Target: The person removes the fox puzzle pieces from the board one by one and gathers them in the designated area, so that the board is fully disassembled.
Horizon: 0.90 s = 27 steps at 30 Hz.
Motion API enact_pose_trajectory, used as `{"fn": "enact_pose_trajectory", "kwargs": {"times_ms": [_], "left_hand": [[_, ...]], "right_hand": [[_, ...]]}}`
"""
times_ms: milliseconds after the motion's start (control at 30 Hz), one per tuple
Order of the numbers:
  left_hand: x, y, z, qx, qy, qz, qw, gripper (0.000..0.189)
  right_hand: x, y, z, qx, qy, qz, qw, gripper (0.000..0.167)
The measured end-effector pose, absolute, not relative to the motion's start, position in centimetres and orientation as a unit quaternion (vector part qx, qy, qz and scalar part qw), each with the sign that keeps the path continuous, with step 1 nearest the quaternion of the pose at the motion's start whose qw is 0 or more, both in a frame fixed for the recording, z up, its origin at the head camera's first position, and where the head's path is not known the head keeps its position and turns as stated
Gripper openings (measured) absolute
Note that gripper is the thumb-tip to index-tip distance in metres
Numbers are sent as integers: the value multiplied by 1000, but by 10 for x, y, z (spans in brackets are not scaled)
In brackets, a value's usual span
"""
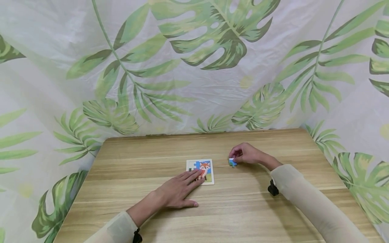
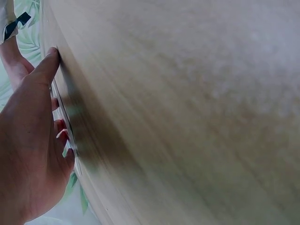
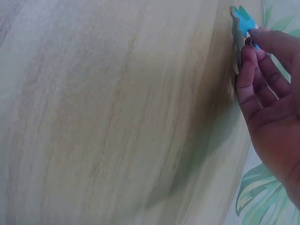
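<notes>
On the far left, a pale cloth (image 1: pixel 127 74) with big green leaves hangs down, and it goes all the way along behind the wooden table (image 1: pixel 231 212). Next comes a cream sleeve (image 1: pixel 117 229) with a small black thing (image 1: pixel 137 236) by its cuff. Out of this sleeve comes the person's left hand (image 1: pixel 177 190). It lies flat and spread, with its fingers straight and the thumb pointing away to the side. The fingertips rest on the fox puzzle (image 1: pixel 205 166) and cover its lower left part.

The puzzle lies flat near the middle of the table. It has a white edge, and an orange fox sits on its right side with blue behind it. The upper left part looks white, with a bumpy blue edge beside it.

To the right of the puzzle, a bit apart from it, is 1 small puzzle piece (image 1: pixel 232 162), blue with some green. The right hand (image 1: pixel 247 154) pinches it with the thumb and fingertips. The piece is just over the table or touching it; I cannot tell which. Last on the right is the other sleeve (image 1: pixel 310 199), with 1 more black thing (image 1: pixel 273 188) under the wrist.
</notes>
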State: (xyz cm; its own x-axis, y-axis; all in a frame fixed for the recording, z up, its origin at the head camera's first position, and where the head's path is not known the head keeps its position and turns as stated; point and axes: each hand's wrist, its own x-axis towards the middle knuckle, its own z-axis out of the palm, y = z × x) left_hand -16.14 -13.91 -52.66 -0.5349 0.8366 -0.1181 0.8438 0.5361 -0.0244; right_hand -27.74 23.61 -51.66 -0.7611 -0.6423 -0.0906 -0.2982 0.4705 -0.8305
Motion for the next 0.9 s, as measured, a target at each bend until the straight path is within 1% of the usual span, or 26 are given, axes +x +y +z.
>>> {"fn": "enact_pose_trajectory", "kwargs": {"times_ms": [467,733,900], "left_hand": [[-161,-140,-529,480,875,-45,46,90],[-161,-141,-529,493,869,-31,24,90],[-160,-141,-529,489,871,-32,34,90]], "right_hand": [[-278,234,-519,-296,839,-420,178,6],[-278,232,-516,-299,857,-385,169,7],[-279,231,-514,-302,859,-375,172,8]]}}
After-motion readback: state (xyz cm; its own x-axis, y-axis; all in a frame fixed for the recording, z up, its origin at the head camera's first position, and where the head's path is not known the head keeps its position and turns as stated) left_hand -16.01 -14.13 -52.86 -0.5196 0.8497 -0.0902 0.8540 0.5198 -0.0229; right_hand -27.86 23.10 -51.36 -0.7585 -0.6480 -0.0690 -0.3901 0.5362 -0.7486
